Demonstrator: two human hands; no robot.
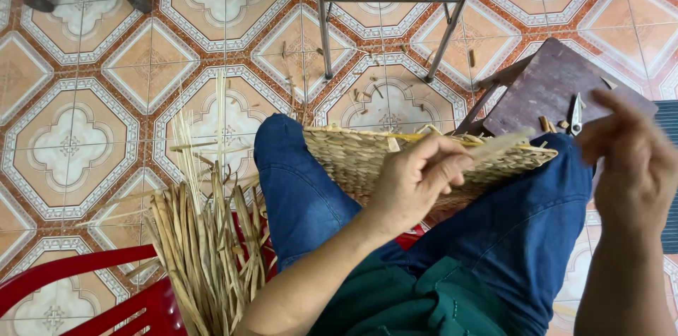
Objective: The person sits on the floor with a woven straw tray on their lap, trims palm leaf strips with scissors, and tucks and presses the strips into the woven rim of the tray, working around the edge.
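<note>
A woven straw basket (353,156) lies across my lap, resting on my knees in blue jeans. My left hand (417,177) rests on the basket's middle and pinches a pale flat straw strip (501,144) that sticks out to the right. My right hand (632,159) is raised to the right of the basket, blurred, fingers curled loosely; I see nothing in it.
A bundle of dry straw strips (205,237) leans on a red plastic stool (85,286) at lower left. A dark wooden board (558,85) with small snips (576,114) stands at right. Metal chair legs (325,25) rise ahead on the patterned tile floor.
</note>
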